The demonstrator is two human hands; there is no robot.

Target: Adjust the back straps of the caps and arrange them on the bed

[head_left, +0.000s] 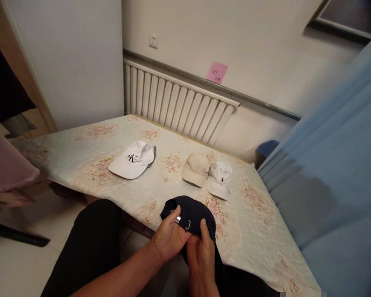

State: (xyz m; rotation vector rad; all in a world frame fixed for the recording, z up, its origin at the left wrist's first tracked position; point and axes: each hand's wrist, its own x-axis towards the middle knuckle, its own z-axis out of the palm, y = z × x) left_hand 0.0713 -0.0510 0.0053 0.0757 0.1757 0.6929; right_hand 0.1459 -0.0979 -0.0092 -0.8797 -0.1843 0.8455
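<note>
Between my hands is a dark navy baseball cap (193, 208), held over the near edge of the table with its back strap and metal buckle toward me. My left hand (173, 235) grips it beside the strap opening, thumb up by the buckle. Fingers of my right hand (202, 247) are wrapped under its other side, with the thumb on the fabric. Beyond it lie a beige cap (195, 169) and a white cap (219, 179) with a small dark logo, side by side. Farther left sits a white cap with black letters (132, 161), a grey part showing behind it.
A floral cloth covers the table (170, 192). Behind it stand a white radiator (173, 101) and a wall with a pink note (217, 72). A blue curtain (336, 177) hangs along the right side. Pink fabric (9, 169) is at the left.
</note>
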